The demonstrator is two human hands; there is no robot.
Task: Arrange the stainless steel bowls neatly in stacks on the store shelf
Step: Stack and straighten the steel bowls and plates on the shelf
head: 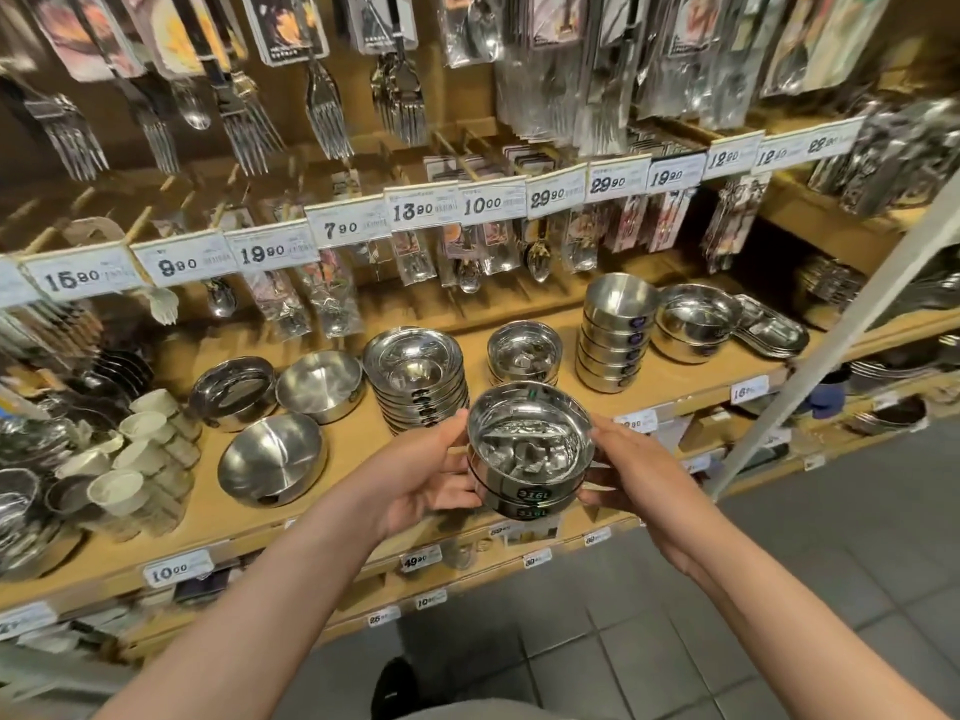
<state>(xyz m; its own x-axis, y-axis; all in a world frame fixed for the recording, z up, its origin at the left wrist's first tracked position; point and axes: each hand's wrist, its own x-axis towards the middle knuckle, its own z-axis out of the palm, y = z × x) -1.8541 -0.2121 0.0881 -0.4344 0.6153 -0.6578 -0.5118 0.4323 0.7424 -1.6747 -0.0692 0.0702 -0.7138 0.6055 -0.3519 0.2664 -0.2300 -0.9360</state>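
From the head camera, both hands are out in front of the wooden store shelf (332,491), carrying a short stack of small stainless steel bowls (530,454) between them. The left hand (431,480) curls around the stack's left side, thumb up by the top rim; the right hand (631,478) wraps the right side, fingers tucked under the lower bowl. At least two bowls are nested here, each with a dark oval sticker facing the camera. The stack is held in the air just in front of the shelf's front edge, not resting on it.

On the shelf behind, a taller stack of wide shallow bowls (415,379) stands just left of the held stack, and a low stack of small bowls (524,356) sits directly behind it. Further right stands a tall stack of deep bowls (615,337), with a wider bowl stack (693,322) beside it and flat steel trays (774,332) touching that. To the left, three loose bowls (272,457) lie tilted, apart from any stack. Price tags (353,228) run along the rail above, under hanging packs of forks (324,114) and spoons.
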